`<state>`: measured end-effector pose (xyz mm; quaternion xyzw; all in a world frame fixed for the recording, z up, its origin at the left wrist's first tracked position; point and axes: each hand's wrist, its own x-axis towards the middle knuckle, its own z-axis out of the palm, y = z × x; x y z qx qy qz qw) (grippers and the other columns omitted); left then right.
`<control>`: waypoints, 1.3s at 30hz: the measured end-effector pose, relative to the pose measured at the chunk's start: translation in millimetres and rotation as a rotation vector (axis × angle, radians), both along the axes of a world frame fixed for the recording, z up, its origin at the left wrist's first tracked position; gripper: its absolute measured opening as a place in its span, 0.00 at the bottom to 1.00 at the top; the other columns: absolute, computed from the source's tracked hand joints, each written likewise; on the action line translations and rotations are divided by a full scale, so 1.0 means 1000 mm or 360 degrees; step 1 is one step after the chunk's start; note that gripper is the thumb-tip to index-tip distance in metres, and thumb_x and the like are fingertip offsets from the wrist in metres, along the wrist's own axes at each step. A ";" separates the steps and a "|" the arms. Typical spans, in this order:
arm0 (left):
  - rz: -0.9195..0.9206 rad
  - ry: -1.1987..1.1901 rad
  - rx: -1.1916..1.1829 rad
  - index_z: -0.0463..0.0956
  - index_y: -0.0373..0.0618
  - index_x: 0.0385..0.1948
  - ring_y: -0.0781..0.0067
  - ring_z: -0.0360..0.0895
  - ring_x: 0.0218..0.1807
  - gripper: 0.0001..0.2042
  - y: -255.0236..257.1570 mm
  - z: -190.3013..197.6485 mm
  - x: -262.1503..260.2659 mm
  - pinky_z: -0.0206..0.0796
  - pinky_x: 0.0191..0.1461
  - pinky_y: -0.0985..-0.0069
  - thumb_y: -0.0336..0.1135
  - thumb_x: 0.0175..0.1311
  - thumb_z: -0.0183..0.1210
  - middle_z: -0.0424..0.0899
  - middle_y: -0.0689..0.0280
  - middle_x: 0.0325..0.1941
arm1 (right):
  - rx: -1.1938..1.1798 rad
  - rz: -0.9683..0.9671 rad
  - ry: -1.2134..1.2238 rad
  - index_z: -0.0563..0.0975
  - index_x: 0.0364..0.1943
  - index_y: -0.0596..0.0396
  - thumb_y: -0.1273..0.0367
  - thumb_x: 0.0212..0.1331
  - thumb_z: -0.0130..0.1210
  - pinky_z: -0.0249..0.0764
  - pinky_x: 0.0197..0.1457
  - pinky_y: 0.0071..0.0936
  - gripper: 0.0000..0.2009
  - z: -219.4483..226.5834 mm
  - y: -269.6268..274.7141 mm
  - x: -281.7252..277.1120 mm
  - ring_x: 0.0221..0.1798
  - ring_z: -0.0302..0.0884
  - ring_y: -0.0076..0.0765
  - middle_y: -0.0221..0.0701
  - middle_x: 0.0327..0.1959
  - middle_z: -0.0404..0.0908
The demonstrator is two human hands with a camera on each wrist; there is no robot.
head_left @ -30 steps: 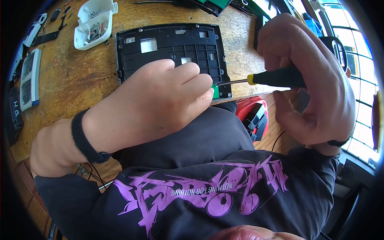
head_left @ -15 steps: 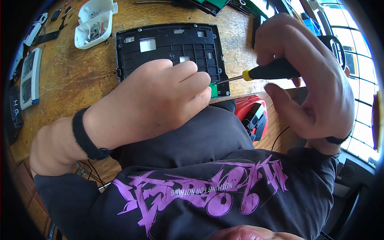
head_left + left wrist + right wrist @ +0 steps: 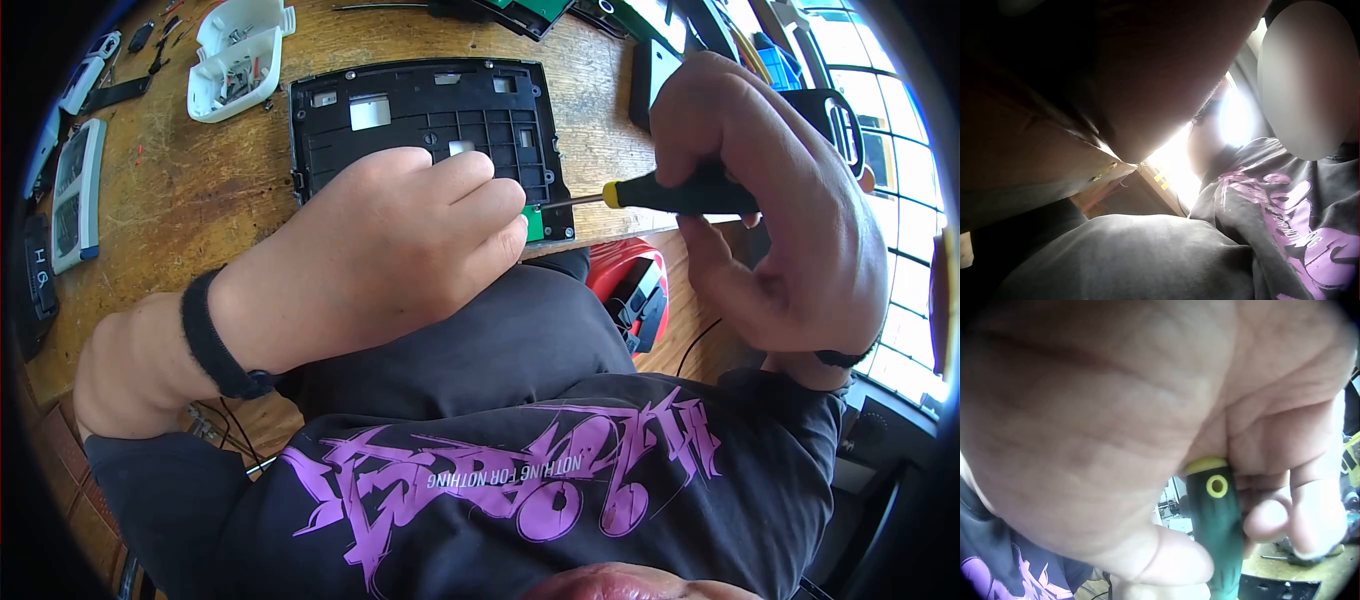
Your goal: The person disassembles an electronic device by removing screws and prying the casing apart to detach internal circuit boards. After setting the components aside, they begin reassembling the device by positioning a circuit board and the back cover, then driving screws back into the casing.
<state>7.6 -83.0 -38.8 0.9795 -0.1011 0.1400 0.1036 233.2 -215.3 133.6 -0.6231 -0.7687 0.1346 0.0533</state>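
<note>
In the head view a black plastic panel lies on the workbench, its ribbed side up. My left hand rests over its lower part, fingers bent, beside a small green circuit board at the right corner. Its fingertips and whatever they hold are hidden under the hand. With my right hand I hold a screwdriver with a dark green handle and yellow collar. The shaft points left, its tip at the green board's edge. In the right wrist view, the thumb lies against the screwdriver's green handle.
A white open box with screws stands at the back left. A grey-and-white case lies at the left edge. Farther back are more green boards. Below the bench's right side is a red seat with dark items.
The screwdriver has shifted slightly left, its tip staying by the green board. My right thumb and fingers have opened off the handle and closed round it again. The left hand barely moves.
</note>
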 end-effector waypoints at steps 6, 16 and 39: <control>-0.0007 -0.0026 -0.0018 0.87 0.50 0.63 0.55 0.83 0.62 0.39 0.001 -0.002 0.001 0.78 0.54 0.62 0.39 0.39 0.83 0.79 0.66 0.52 | -0.0114 0.0399 -0.0101 0.80 0.55 0.64 0.82 0.54 0.70 0.81 0.45 0.35 0.21 0.001 -0.001 0.033 0.40 0.86 0.44 0.40 0.45 0.86; -0.0006 0.0005 -0.0008 0.87 0.51 0.64 0.56 0.83 0.62 0.39 0.001 -0.001 0.000 0.77 0.52 0.62 0.39 0.39 0.83 0.79 0.66 0.53 | -0.0035 0.0086 0.0027 0.83 0.46 0.63 0.75 0.58 0.77 0.81 0.45 0.36 0.15 -0.007 -0.001 0.022 0.40 0.88 0.46 0.42 0.45 0.89; -0.0004 0.0011 -0.0027 0.87 0.50 0.64 0.55 0.83 0.62 0.40 0.000 0.000 0.001 0.78 0.54 0.62 0.39 0.38 0.83 0.79 0.66 0.52 | 0.0203 0.0125 0.0009 0.83 0.48 0.62 0.74 0.62 0.75 0.79 0.41 0.32 0.13 -0.012 -0.001 0.015 0.35 0.87 0.38 0.36 0.38 0.87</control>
